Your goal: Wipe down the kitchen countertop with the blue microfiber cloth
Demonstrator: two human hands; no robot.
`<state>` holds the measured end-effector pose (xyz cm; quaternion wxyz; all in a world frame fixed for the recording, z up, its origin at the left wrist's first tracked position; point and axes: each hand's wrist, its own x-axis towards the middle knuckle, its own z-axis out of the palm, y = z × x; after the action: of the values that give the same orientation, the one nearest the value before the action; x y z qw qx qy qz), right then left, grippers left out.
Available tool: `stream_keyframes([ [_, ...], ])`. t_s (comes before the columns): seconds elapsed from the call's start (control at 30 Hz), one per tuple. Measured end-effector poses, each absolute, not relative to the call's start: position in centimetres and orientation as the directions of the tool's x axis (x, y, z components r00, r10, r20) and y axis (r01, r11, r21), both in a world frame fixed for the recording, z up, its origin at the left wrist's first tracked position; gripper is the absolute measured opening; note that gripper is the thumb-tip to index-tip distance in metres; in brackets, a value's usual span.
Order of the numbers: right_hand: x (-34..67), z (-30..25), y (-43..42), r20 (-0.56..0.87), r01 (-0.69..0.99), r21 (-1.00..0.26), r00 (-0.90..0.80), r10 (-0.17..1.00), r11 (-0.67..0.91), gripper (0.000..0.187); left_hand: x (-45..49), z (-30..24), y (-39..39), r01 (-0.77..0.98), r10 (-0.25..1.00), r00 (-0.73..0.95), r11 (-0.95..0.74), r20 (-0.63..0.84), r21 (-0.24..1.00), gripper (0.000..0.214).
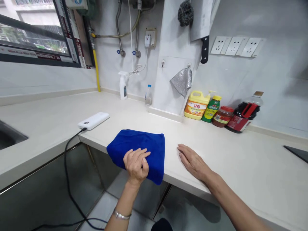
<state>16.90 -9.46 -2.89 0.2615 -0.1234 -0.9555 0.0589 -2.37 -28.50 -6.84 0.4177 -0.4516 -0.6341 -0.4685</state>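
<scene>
A blue cloth (149,141), folded, lies on the white countertop (207,141) and hangs partly over its front edge. My left hand (136,163) is on top of the cloth, its fingers bent and closed against the fabric; the wrist wears a silver bracelet. To the right of the cloth, my right hand (192,160) rests on the counter near the edge. Its fingers are stretched out and hold nothing.
A white power bank (93,121) with a black cable (66,170) sits left of the cloth. Along the wall stand a spray bottle (123,86), a clear bottle (148,96), a yellow jug (196,106) and sauce containers (222,116). A sink (11,134) is at far left.
</scene>
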Motion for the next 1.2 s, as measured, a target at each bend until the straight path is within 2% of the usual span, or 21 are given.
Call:
stream_keyframes([
  [0.07, 17.0, -3.0, -9.4, 0.468, 0.216, -0.18, -0.839, 0.277, 0.96, 0.041, -3.6, -7.7, -28.8, 0.984, 0.157, -0.161, 0.103, 0.974, 0.146, 0.033],
  [0.2, 17.1, -3.1, -9.5, 0.447, 0.243, -0.188, -0.842, 0.303, 0.952, 0.041, -6.8, -8.1, -30.2, 0.997, 0.186, -0.034, 0.081, 0.982, 0.019, 0.034],
  [0.53, 17.1, -3.7, -9.6, 0.47, 0.274, -0.139, -0.828, 0.307, 0.952, 0.04, -13.0, -8.4, -32.2, 0.988, 0.175, 0.014, 0.149, 0.984, -0.04, 0.038],
  [0.87, 16.6, -3.8, -9.9, 0.518, 0.269, -0.141, -0.8, 0.302, 0.953, 0.039, -17.4, -8.2, -34.3, 0.969, 0.227, -0.038, 0.245, 0.973, -0.019, 0.042],
  [1.03, 16.3, -3.5, -10.1, 0.522, 0.272, -0.154, -0.794, 0.312, 0.95, 0.039, -16.6, -7.9, -34.0, 0.962, 0.19, -0.161, 0.251, 0.968, 0.11, 0.046],
  [1.2, 15.9, -3.4, -10.3, 0.524, 0.279, -0.132, -0.795, 0.306, 0.951, 0.039, -15.1, -7.2, -34.1, 0.951, 0.253, -0.227, 0.264, 0.94, 0.159, 0.046],
])
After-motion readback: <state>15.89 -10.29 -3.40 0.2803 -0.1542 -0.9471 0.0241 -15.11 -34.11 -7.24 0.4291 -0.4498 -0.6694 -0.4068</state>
